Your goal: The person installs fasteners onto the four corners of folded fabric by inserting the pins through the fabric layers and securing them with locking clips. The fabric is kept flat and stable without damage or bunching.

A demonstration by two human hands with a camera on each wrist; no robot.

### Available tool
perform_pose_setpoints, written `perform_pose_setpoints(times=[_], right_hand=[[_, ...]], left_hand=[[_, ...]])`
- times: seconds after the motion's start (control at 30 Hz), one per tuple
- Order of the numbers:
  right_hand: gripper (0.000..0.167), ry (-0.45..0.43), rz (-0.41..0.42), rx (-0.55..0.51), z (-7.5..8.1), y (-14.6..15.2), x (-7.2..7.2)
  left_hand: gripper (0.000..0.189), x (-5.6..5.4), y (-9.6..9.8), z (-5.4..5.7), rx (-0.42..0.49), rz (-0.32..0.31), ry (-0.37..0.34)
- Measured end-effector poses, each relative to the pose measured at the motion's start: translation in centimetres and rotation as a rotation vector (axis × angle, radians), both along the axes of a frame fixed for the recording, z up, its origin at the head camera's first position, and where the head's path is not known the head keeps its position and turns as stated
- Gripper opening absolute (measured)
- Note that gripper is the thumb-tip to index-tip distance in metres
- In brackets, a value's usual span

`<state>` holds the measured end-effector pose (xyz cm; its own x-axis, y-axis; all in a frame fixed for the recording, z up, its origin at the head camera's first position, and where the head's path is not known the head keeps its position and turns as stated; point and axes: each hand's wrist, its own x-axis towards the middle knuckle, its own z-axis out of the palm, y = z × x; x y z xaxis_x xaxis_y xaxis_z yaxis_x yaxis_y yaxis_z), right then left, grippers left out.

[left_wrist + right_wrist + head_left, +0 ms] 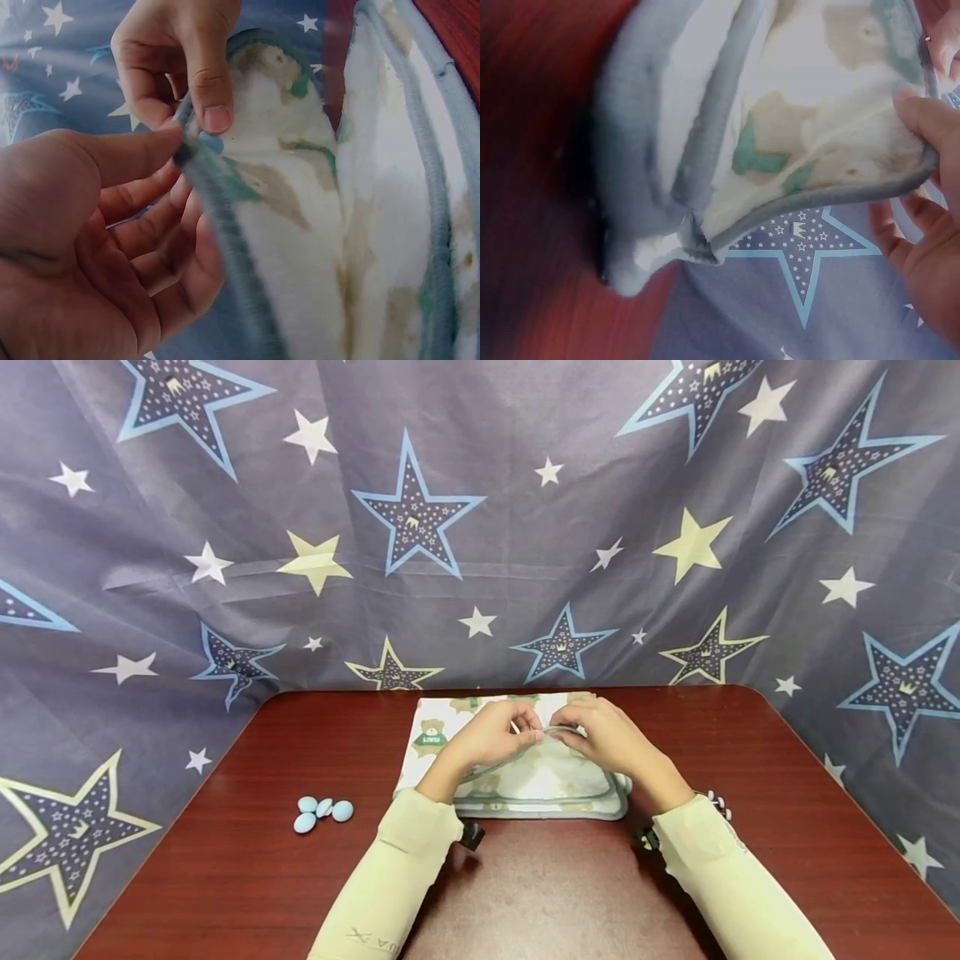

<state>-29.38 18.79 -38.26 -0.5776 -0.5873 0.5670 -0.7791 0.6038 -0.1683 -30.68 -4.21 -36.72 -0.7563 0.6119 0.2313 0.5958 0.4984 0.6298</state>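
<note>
A folded white cloth (pixel 431 768) with a brown bear print and grey-blue edging lies at the table's far middle. Its top layer is lifted in front. My left hand (pixel 495 731) pinches the lifted edge between thumb and forefinger, the other fingers loosely bent. Close beside it my right hand (pixel 600 731) grips the same edge, thumb on the printed face and fingers behind. In the left wrist view a small light-blue piece (pixel 211 141) shows at the edge, just under the right thumb; its kind is mostly hidden. The lower layers (pixel 641 150) stay stacked on the table.
Several light-blue rounded pieces (pixel 342 811) lie on the red-brown table (pixel 247 860) to the left. Small white pieces (pixel 718 802) sit beyond my right wrist, partly covered by the sleeve. A grey star-patterned curtain (pixel 510 568) hangs behind the table.
</note>
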Motion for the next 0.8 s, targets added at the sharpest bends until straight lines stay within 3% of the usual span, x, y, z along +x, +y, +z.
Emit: perform_pose_setpoints(times=[0.27, 0.37, 0.6, 0.8], right_hand=[[0.008, -0.026, 0.049, 0.041, 0.1, 0.5, 0.1], [0.008, -0.043, 0.064, 0.053, 0.1, 0.5, 0.3], [0.012, -0.024, 0.068, 0.083, 0.2, 0.5, 0.4], [0.012, 0.006, 0.066, 0.091, 0.4, 0.8, 0.3]], left_hand=[[0.012, -0.2, -0.5, 0.2, -0.021, -0.002, -0.031], [0.013, -0.2, -1.4, 0.0, -0.066, 0.008, -0.006], [0.011, 0.4, -5.4, -0.5, -0.215, 0.013, 0.106], [0.011, 1.7, -9.9, -1.1, -0.276, 0.005, 0.125]])
